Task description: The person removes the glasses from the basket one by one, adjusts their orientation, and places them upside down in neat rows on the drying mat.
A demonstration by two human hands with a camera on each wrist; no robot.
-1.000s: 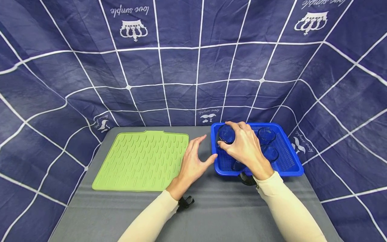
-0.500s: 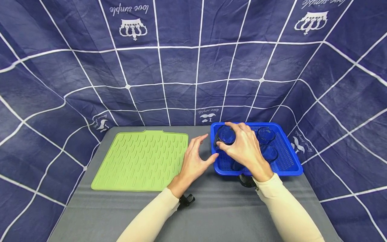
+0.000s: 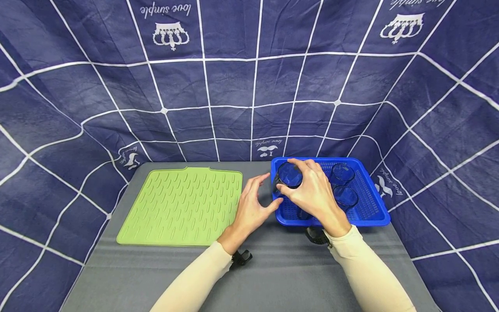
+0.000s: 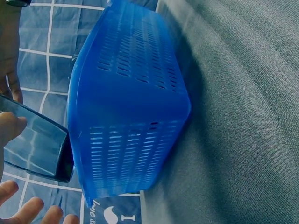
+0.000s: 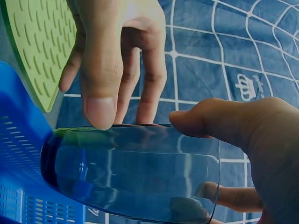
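Note:
A blue-tinted drinking glass [image 3: 290, 175] is gripped near its rim by my right hand [image 3: 313, 186], thumb on one side and fingers on the other. In the left wrist view the glass [image 4: 37, 144] is above the blue basket, its thick base right at the basket's rim. My left hand [image 3: 249, 206] hovers left of the basket, thumb and fingers spread toward the glass. From the right wrist, the left thumb [image 5: 101, 109] appears close over the side of the glass [image 5: 135, 172].
The blue plastic basket [image 3: 383, 210] holds more glasses: one at the back [image 3: 343, 173], one in the middle [image 3: 346, 197] and another partly hidden under my right hand. A green ridged mat [image 3: 183, 208] lies left on the grey tabletop [image 3: 280, 277]. Blue checked cloth [image 3: 234, 86] surrounds the table.
My right hand has lifted the glass slightly and shifted it left, toward the basket's left rim. My left hand has edged a little to the right, still spread.

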